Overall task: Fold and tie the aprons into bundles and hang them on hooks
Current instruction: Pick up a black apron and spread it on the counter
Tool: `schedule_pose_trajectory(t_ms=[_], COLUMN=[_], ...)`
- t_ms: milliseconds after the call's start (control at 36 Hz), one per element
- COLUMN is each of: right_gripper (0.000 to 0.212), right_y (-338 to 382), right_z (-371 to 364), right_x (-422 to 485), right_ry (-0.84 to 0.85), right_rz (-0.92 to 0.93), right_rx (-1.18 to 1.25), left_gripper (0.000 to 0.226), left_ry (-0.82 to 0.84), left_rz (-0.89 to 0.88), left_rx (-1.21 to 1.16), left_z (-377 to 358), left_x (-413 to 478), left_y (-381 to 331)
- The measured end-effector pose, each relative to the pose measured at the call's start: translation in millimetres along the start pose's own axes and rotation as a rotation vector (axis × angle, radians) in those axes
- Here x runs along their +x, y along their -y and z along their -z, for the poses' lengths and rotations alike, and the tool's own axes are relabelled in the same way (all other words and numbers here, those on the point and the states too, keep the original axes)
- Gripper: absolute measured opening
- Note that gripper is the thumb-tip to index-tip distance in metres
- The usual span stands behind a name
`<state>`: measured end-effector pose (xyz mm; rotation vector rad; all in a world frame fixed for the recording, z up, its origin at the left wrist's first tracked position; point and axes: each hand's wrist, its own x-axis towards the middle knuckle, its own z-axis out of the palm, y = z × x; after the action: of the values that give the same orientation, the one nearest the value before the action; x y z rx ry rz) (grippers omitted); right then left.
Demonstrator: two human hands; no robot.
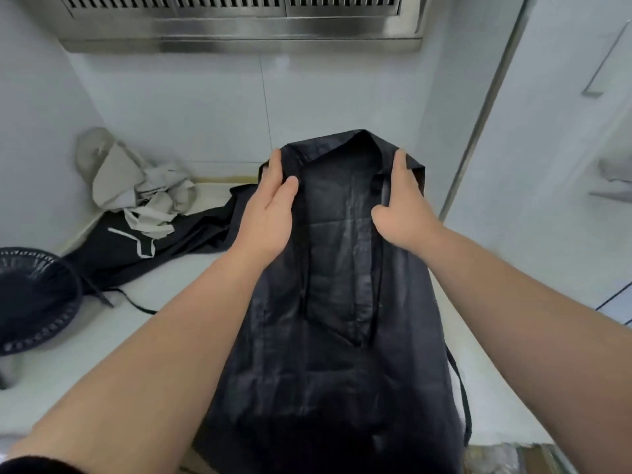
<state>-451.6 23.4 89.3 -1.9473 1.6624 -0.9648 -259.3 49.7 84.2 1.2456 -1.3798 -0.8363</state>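
Note:
I hold up a dark apron (338, 302) in front of me over the white counter (143, 336). My left hand (270, 206) grips its upper left edge, thumb in front and fingers behind the cloth. My right hand (400, 203) grips the upper right edge the same way. The side edges are turned inward, and the lower part hangs down toward me. A tie strap (461, 395) dangles at the right side. No hooks are in view.
A second dark apron with a white strap (171, 241) lies on the counter at the left, with a crumpled beige apron (136, 186) on it. A dark woven basket (30, 302) stands at the far left. A steel hood (239, 25) hangs overhead.

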Motion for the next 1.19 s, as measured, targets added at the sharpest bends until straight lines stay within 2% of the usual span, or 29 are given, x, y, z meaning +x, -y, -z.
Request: schedule_pose_trajectory(t_ms=[167,250,361,417,444,556,639,667,694,778,833,917,1028,1111,1195], right_gripper=[0.075,0.067,0.041,0.035,0.035,0.051,0.067,0.066,0.059,0.015,0.030,0.040,0.044,0.039,0.037], right_y=[14.4,9.4,-16.2,-31.9,-39.3,-72.6,-94.7,-98.9,-103.1,-110.8,-116.5,-120.1,-124.0,-126.7,-124.3], right_z=[-21.7,-41.9,-76.9,-91.5,-97.7,-117.9,-131.3,-135.6,-140.7,-154.7,-163.7,-167.1,-166.4,-166.2,-164.6], right_x=[113.0,153.4,187.9,197.0,201.2,216.6,221.5,221.1,220.6,210.4,200.7,186.1,171.1,172.1,183.9], right_ry=[0.011,0.042,0.083,0.131,0.158,0.245,0.296,0.308,0.324,0.438,0.571,0.740,0.946,0.937,0.796], right_rz=[-0.016,-0.049,-0.161,-0.200,-0.219,-0.337,-0.444,-0.474,-0.504,-0.531,-0.588,-0.668,-0.657,-0.658,-0.661], right_rx=[0.010,0.049,0.084,0.086,0.082,0.037,-0.001,-0.026,-0.054,-0.129,-0.166,-0.291,-0.445,-0.359,-0.121], left_gripper=[0.052,0.055,0.056,0.052,0.057,0.077,0.078,0.075,0.071,0.058,0.048,0.024,0.030,0.038,0.036], left_ry=[0.007,0.013,0.092,0.132,0.145,0.186,0.256,0.281,0.300,0.331,0.369,0.430,0.555,0.638,0.690], left_rz=[0.010,0.060,0.142,0.220,0.263,0.399,0.496,0.528,0.556,0.650,0.733,0.820,0.839,0.839,0.765], left_rx=[-0.018,-0.019,0.025,0.069,0.086,0.116,0.212,0.252,0.292,0.413,0.470,0.543,0.671,0.695,0.769], left_z=[18.4,20.8,19.3,15.9,13.7,2.2,-5.4,-6.8,-7.4,-5.7,-6.9,-11.1,-17.8,-21.2,-25.4], left_x=[122.6,163.8,195.4,205.0,209.6,221.0,219.0,216.4,213.2,199.4,190.4,177.1,165.7,168.3,172.9], left_y=[17.2,37.8,79.4,101.3,111.5,146.1,165.7,171.4,180.2,199.2,209.7,214.5,222.1,222.8,219.6])
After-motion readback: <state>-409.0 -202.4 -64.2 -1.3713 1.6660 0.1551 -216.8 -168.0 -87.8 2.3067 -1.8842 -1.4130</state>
